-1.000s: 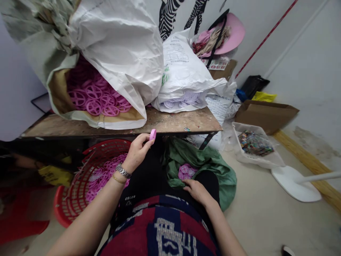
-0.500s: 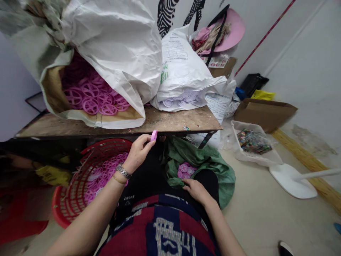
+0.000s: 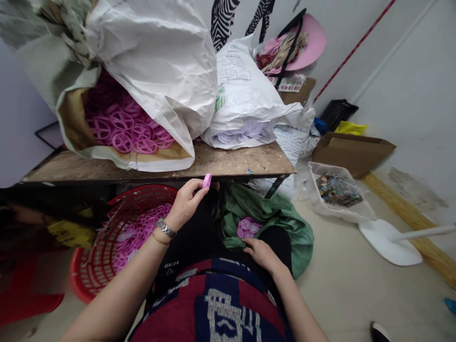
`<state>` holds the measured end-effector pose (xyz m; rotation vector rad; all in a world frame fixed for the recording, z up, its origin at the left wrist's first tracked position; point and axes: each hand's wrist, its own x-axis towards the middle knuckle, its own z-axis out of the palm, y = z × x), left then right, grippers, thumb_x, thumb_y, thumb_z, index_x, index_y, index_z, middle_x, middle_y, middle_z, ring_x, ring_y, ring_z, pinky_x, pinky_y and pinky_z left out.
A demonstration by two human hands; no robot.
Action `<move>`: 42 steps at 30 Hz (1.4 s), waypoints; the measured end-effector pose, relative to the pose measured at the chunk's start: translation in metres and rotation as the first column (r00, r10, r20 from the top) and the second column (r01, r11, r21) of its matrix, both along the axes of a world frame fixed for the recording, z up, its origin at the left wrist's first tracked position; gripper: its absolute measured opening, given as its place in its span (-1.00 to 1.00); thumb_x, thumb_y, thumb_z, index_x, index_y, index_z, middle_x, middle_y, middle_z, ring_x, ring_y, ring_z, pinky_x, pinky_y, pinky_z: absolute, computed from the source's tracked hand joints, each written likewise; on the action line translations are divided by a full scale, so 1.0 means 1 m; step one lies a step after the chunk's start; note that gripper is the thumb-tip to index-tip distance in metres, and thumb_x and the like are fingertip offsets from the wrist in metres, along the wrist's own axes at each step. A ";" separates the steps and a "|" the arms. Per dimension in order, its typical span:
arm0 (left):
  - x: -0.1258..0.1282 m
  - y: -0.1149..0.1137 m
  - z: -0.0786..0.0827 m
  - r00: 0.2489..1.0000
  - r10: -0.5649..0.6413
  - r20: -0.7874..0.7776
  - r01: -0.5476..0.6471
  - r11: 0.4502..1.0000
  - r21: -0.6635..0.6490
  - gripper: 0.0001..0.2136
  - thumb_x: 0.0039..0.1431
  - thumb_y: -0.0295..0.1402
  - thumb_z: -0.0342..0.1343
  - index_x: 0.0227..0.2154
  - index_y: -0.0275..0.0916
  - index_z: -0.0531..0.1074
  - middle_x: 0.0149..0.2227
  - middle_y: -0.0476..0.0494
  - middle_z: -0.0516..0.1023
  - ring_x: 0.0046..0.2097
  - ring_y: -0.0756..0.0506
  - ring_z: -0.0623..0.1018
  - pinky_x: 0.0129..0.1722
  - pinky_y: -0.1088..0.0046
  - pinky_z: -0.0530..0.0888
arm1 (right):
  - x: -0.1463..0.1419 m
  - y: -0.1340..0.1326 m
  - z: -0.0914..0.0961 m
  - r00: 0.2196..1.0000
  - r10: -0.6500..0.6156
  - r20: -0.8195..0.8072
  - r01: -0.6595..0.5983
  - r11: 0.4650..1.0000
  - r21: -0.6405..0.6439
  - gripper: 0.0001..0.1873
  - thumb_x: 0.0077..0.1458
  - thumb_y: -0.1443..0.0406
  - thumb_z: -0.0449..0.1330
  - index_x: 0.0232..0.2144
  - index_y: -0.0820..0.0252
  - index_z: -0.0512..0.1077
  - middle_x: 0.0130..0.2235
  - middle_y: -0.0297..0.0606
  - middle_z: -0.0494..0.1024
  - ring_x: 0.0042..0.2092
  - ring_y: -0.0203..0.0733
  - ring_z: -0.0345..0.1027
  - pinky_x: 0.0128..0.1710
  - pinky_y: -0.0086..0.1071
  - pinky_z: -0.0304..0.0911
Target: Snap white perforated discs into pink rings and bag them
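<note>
Pinched upright between the thumb and finger of my left hand (image 3: 186,202) is a small pink plastic ring (image 3: 207,181), just in front of the bench edge. My right hand (image 3: 262,254) rests by my thigh, its fingers closed on the rim of a green sack (image 3: 281,213). Inside that sack lie several pink discs (image 3: 248,227) with pale centres. Left of my legs stands a red basket (image 3: 80,280) of pink rings (image 3: 142,232), a few with white discs among them. Part of the basket is hidden behind my left forearm.
On the wooden bench (image 3: 242,161) a large white sack (image 3: 160,61) spills pink spoked rings (image 3: 131,128). Beside it, another white sack (image 3: 245,90) holds pale discs. A white bin (image 3: 359,216) of small items, a cardboard box (image 3: 352,149) and a white stand base (image 3: 388,242) are to the right.
</note>
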<state>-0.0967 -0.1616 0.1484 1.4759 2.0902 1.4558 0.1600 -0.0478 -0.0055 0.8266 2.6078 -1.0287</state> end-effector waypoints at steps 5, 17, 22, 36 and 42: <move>0.001 0.000 0.005 1.000 0.012 -0.003 -0.012 1.000 -0.010 -0.87 0.23 -0.29 0.05 -0.33 -0.23 0.44 -0.28 -0.07 0.45 -0.22 -0.06 0.44 -0.24 0.44 0.40 | -0.003 0.002 0.001 1.000 0.010 -0.002 -0.010 1.000 -0.005 -0.57 0.14 0.37 0.14 0.07 0.29 0.43 0.03 -0.04 0.53 0.08 -0.06 0.39 0.07 -0.37 0.21; -0.001 0.006 -0.004 1.000 0.004 0.004 -0.004 0.999 -0.051 -0.86 0.23 -0.28 0.05 -0.35 -0.23 0.43 -0.29 -0.07 0.45 -0.22 -0.06 0.44 -0.22 0.43 0.41 | -0.005 0.004 -0.004 1.000 0.015 -0.006 -0.015 1.000 -0.016 -0.57 0.14 0.36 0.14 0.08 0.25 0.43 0.03 -0.05 0.52 0.08 -0.05 0.39 0.07 -0.35 0.22; 0.003 0.010 -0.004 1.000 -0.016 0.012 0.017 0.998 -0.067 -0.86 0.23 -0.29 0.04 -0.32 -0.22 0.44 -0.25 -0.09 0.46 -0.18 -0.08 0.45 -0.20 0.42 0.41 | -0.005 0.004 -0.003 1.000 0.018 -0.001 -0.018 1.000 -0.021 -0.57 0.15 0.35 0.15 0.08 0.26 0.43 0.04 -0.06 0.52 0.08 -0.05 0.39 0.07 -0.36 0.21; 0.004 0.006 0.006 1.000 0.003 -0.008 -0.003 0.997 -0.076 -0.84 0.23 -0.27 0.02 -0.30 -0.21 0.45 -0.24 -0.10 0.47 -0.17 -0.10 0.46 -0.19 0.41 0.43 | -0.004 0.004 0.005 0.999 0.028 -0.018 -0.028 1.000 -0.007 -0.58 0.15 0.36 0.14 0.07 0.25 0.44 0.04 -0.08 0.52 0.07 -0.04 0.40 0.08 -0.34 0.22; 0.004 0.008 0.005 1.000 -0.005 -0.011 0.004 0.997 -0.075 -0.83 0.23 -0.26 0.02 -0.30 -0.21 0.45 -0.24 -0.11 0.47 -0.17 -0.10 0.46 -0.19 0.39 0.43 | -0.004 0.005 0.003 0.999 0.027 -0.023 -0.027 1.000 -0.010 -0.59 0.15 0.36 0.15 0.07 0.25 0.44 0.05 -0.06 0.51 0.08 -0.04 0.39 0.09 -0.33 0.21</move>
